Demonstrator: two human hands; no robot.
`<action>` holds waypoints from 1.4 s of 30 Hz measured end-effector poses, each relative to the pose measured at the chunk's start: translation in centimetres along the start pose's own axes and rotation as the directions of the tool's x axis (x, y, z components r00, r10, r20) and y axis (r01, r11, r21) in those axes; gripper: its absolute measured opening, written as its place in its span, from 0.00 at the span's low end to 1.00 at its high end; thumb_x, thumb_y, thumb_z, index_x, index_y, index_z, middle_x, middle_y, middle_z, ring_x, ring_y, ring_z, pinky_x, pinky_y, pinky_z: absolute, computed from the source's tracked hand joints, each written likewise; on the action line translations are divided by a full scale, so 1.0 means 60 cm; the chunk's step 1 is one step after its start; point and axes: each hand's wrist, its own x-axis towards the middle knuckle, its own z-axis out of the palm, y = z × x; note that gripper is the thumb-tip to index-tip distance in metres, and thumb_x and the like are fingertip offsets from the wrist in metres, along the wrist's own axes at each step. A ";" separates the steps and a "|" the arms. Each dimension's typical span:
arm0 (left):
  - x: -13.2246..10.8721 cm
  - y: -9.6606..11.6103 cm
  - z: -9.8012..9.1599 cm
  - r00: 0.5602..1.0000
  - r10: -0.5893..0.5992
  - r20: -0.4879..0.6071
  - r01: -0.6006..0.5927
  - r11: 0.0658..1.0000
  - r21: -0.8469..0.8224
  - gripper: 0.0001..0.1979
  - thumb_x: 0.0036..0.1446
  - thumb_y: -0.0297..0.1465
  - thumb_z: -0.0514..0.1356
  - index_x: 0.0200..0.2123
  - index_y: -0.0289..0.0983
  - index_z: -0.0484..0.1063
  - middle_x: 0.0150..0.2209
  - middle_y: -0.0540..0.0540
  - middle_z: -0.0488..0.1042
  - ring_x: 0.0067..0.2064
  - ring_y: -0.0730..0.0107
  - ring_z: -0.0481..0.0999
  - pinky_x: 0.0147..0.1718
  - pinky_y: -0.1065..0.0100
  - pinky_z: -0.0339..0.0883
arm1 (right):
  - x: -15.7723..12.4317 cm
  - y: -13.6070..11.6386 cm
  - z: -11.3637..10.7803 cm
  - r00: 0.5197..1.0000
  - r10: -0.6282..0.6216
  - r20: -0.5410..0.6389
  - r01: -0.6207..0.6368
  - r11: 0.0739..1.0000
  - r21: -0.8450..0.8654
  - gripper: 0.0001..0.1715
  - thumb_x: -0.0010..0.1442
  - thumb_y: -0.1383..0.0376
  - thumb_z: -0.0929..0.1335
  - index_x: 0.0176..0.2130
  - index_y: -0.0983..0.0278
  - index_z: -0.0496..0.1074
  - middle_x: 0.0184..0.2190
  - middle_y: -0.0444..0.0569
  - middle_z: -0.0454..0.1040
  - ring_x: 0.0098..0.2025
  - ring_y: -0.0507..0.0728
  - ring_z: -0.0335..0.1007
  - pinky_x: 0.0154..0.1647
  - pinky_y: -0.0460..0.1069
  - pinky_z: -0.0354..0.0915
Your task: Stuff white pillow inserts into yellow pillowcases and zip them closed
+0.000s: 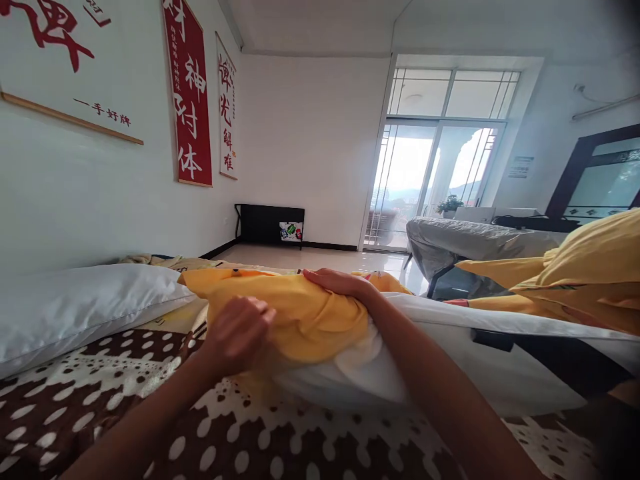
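A yellow pillowcase (295, 313) is drawn partly over a white pillow (340, 387), whose lower part stays bare. My left hand (243, 330) is closed at the near left side of the pillowcase, its fingers curled in on the cloth and a little blurred. On top of the pillowcase, towards its far right, lies my right hand (343, 283) with fingers stretched out flat. The pillow rests on a brown and white dotted blanket (200, 427). Cloth hides what is inside the case.
Another white pillow (90, 307) lies to the left. White bedding with a black patch (493, 339) and a heap of yellow fabric (595, 267) are at the right. Beyond stand a grey covered table (480, 233), a black folded panel (260, 223) and a glass door (430, 167).
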 end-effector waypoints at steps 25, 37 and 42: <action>0.086 -0.179 -0.005 0.674 -0.630 0.386 0.693 0.720 -0.035 0.17 0.54 0.43 0.52 0.30 0.37 0.72 0.28 0.49 0.74 0.34 0.67 0.70 0.34 0.70 0.59 | -0.011 0.035 -0.039 0.989 -0.129 0.076 0.131 0.991 -0.025 0.08 0.50 0.65 0.62 0.26 0.64 0.70 0.23 0.42 0.67 0.27 0.50 0.61 0.29 0.45 0.58; 0.113 -0.179 -0.027 0.662 -0.507 0.552 0.663 0.739 -0.117 0.18 0.55 0.46 0.55 0.30 0.38 0.74 0.28 0.51 0.74 0.32 0.69 0.70 0.31 0.72 0.60 | -0.045 0.025 -0.075 0.933 0.103 -0.344 0.086 0.867 0.492 0.15 0.48 0.55 0.68 0.25 0.64 0.65 0.21 0.42 0.62 0.24 0.49 0.56 0.26 0.46 0.53; 0.131 -0.152 0.003 0.766 -0.413 0.493 0.542 0.827 -0.149 0.16 0.57 0.42 0.53 0.30 0.38 0.73 0.29 0.50 0.73 0.30 0.70 0.68 0.30 0.71 0.59 | -0.043 0.008 -0.056 0.856 0.096 -0.508 0.099 0.934 0.344 0.13 0.51 0.56 0.63 0.24 0.62 0.60 0.20 0.42 0.60 0.25 0.51 0.55 0.26 0.46 0.52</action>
